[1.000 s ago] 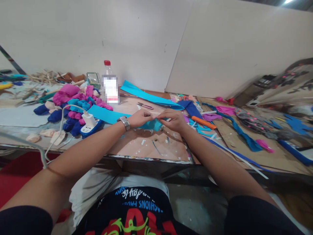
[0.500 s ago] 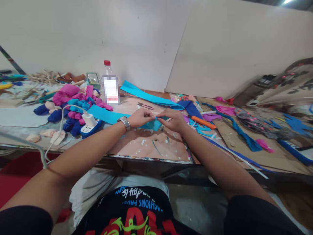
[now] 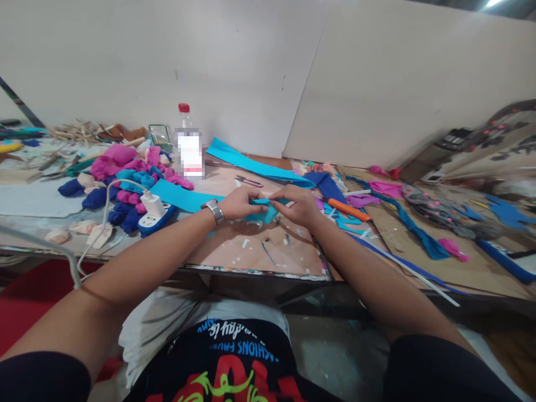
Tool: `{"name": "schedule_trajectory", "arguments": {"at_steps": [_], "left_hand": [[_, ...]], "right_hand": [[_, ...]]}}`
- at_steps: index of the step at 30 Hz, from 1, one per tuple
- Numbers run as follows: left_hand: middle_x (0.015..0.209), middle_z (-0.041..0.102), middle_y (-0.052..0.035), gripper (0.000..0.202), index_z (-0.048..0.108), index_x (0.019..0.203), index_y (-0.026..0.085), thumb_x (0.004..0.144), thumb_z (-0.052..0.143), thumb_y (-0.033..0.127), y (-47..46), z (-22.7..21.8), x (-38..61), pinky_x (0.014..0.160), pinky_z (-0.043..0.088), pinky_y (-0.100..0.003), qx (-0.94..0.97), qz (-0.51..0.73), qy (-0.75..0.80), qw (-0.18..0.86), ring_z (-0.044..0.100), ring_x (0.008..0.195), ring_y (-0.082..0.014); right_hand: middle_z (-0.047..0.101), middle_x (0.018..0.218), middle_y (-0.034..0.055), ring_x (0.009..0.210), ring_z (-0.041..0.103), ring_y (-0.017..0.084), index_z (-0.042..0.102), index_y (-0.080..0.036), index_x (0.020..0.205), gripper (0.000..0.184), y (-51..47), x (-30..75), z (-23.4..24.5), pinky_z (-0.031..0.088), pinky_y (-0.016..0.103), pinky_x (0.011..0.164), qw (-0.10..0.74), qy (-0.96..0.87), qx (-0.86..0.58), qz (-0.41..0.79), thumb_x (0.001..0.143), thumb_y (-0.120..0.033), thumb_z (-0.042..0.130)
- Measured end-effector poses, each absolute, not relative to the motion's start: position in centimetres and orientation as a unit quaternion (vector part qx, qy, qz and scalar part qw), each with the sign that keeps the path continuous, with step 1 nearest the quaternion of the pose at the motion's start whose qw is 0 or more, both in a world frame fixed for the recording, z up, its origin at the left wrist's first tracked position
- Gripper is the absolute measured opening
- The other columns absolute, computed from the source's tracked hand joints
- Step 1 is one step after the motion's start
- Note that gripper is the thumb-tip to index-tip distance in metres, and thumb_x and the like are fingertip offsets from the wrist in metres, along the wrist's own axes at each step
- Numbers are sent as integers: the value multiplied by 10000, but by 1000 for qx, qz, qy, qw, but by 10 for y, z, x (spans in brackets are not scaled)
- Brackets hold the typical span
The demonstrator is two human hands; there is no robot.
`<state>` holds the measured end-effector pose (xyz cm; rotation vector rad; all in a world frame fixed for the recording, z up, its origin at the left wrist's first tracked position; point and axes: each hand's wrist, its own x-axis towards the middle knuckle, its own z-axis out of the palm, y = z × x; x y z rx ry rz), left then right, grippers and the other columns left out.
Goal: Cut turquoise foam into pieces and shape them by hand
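Note:
Both hands pinch a light-blue strip point(image 3: 180, 196), which looks like fabric or crepe paper, just above the tabletop. My left hand point(image 3: 242, 203), with a metal watch on its wrist, grips it between thumb and fingers. Close beside it, my right hand point(image 3: 299, 205) is closed on the strip's folded end point(image 3: 268, 214). The strip's other end trails left towards a pile of rolled pieces. Behind my hands lie small thread snips point(image 3: 250, 182) and a second light-blue strip point(image 3: 255, 166).
A red-capped bottle point(image 3: 190, 151) stands behind my left hand. Left are pink and blue rolled pieces point(image 3: 121, 164) and a power strip point(image 3: 156, 223) with a white plug. On the right lie an orange utility knife point(image 3: 349, 210), scraps and cardboard point(image 3: 397, 234).
The fingertips have moved slightly apart along the strip, and more of its blue top edge shows between them. The arms and the tabletop things stay put.

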<state>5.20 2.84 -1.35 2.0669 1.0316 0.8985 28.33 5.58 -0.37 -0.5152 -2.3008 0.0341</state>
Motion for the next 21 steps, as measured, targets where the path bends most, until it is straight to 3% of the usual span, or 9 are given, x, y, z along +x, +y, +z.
{"name": "schedule_trajectory", "arguments": {"at_steps": [21], "left_hand": [[772, 703, -24, 392, 769, 925, 147, 963, 527, 453, 24, -12, 51, 663, 361, -260, 841, 316, 386, 213, 547, 701, -143]], "right_hand": [[799, 856, 74, 789, 745, 217, 784, -206, 897, 145, 55, 279, -9, 565, 327, 730, 384, -891, -236, 55, 894, -331, 713]]}}
